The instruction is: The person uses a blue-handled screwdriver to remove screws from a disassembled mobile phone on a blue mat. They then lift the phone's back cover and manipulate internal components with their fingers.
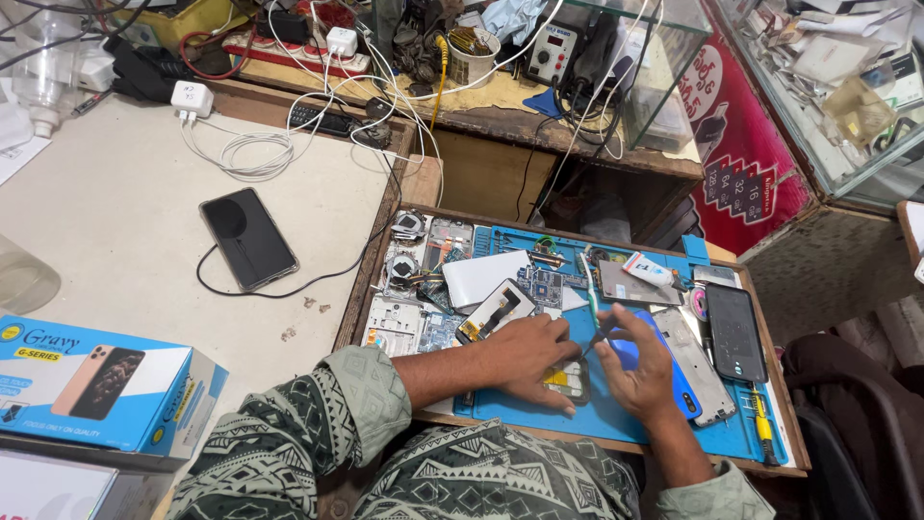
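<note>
We are observing both hands working over the blue repair mat [616, 424] on the bench [125, 221]. The left hand [527, 358] is pressing flat, fingers spread, onto a small phone part [568, 381], pinning it to the mat. The right hand [640, 371] is pinching a thin dark tool [592, 344], its tip pointing down-left toward that part. The part is lying just left of the right grip, between the two hands. A blue phone shell [674, 380] is lying under the right hand, its long axis running diagonally.
</note>
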